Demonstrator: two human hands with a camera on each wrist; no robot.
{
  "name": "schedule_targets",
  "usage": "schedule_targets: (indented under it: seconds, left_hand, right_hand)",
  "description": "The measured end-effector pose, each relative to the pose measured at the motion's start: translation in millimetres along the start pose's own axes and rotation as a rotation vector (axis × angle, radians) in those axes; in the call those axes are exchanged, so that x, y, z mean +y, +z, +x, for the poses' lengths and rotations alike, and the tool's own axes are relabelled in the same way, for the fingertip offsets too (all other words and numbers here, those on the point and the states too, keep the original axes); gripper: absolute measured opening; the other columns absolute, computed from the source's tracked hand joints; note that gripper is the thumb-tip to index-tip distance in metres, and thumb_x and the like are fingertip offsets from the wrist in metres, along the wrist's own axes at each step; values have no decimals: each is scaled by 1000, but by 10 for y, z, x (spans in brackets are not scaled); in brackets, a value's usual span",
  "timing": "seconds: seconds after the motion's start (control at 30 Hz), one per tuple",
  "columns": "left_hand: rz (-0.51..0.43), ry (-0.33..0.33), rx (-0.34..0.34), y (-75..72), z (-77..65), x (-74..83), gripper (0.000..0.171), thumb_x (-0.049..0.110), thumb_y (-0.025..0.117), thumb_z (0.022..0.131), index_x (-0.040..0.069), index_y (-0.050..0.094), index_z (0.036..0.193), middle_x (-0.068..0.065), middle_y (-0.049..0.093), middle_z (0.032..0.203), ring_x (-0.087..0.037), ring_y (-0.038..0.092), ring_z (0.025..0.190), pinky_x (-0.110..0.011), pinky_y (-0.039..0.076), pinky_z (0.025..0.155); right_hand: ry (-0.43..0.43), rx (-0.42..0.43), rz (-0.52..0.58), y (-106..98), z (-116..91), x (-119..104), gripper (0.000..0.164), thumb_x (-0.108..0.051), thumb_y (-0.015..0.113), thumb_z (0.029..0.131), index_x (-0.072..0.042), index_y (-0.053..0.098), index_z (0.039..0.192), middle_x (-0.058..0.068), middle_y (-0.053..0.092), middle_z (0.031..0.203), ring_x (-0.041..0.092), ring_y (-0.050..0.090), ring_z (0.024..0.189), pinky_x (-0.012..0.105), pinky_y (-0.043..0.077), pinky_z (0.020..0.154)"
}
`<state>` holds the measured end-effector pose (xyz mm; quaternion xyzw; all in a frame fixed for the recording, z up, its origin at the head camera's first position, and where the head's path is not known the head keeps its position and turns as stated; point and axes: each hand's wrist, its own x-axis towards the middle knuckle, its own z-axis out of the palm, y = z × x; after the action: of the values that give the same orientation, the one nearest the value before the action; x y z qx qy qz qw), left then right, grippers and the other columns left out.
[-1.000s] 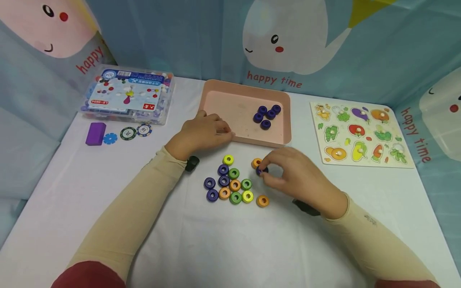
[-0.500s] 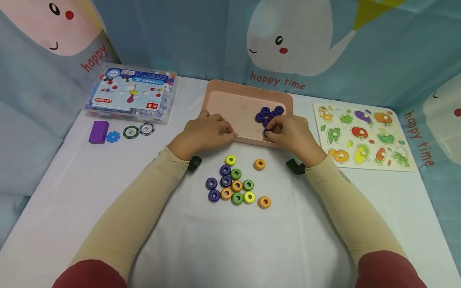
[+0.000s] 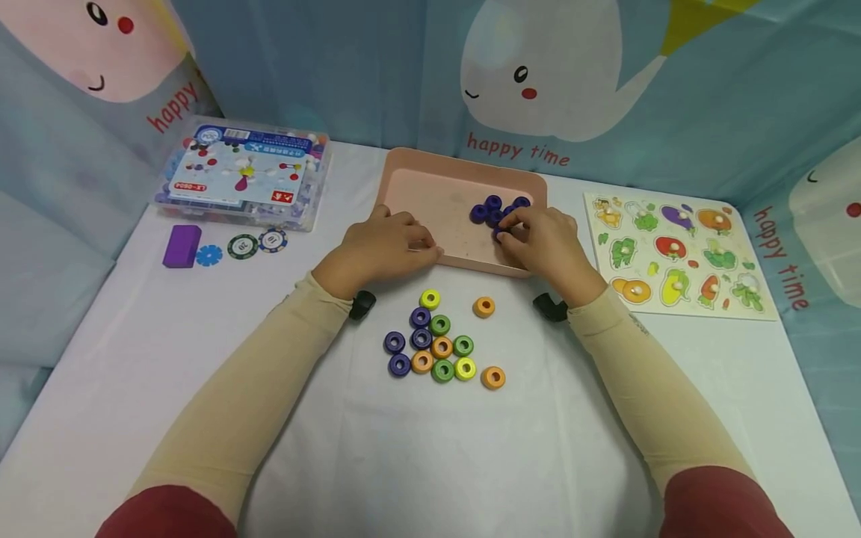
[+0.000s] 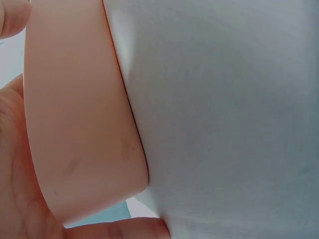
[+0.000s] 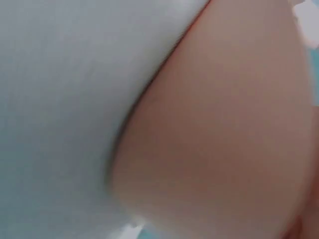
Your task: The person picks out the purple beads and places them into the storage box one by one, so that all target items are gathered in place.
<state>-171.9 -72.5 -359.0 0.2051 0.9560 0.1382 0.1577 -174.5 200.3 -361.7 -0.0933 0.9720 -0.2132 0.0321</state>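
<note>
At the near left corner of the pink tray (image 3: 430, 198), my left hand (image 3: 383, 246) grips the rim, its fingers bent over the edge. In the left wrist view the tray's outer wall (image 4: 79, 109) fills the left half, with parts of the hand beside it. My right hand (image 3: 548, 243) reaches over the tray's near right edge and pinches a dark purple ring-shaped bead (image 3: 498, 235), partly hidden by the fingertips. Several more purple beads (image 3: 479, 214) cluster right beside it in the tray. The right wrist view shows mostly tray wall (image 5: 214, 124).
Loose purple, green, orange and yellow beads (image 3: 442, 347) lie on the white cloth before the tray. A vegetable puzzle board (image 3: 673, 258) lies right. At left are a clear box of molecule-model parts (image 3: 238, 172), a purple block (image 3: 181, 246) and round chips (image 3: 243, 246).
My right hand carried a purple bead from beside an orange one on the cloth into the tray, then shifted slightly away from me among the purple beads. The left hand stays at the corner.
</note>
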Motion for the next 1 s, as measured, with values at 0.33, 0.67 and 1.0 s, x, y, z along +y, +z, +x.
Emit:
schedule_targets:
  seconds: [0.33,0.67,1.0]
  left_hand:
    - [13,-6,-34,-27,2,-12,51,68,42,95,35,66,126,4,55,137,-26,41,114,-53,51,84]
    - [8,4,-18,-14,7,-14,52,69,41,95,35,67,125,5,56,136,-26,41,114,-51,51,82]
    - [1,-2,-30,-23,4,0,52,69,41,95,35,67,125,4,56,137,-28,40,118,-52,51,83]
  right_hand:
    - [-405,-18,71,4,-524,-685,13,-27,75,91,-21,74,102,-7,73,109,18,60,110,46,36,102]
    - [-778,-152,-85,277,-1022,-1082,9,-34,78,88,-30,74,94,-16,67,104,13,55,110,39,33,108]
    - [-793,-235,-184,397,-1037,-1120,10,-38,77,87,-30,76,94,-14,67,106,13,56,111,44,30,111]
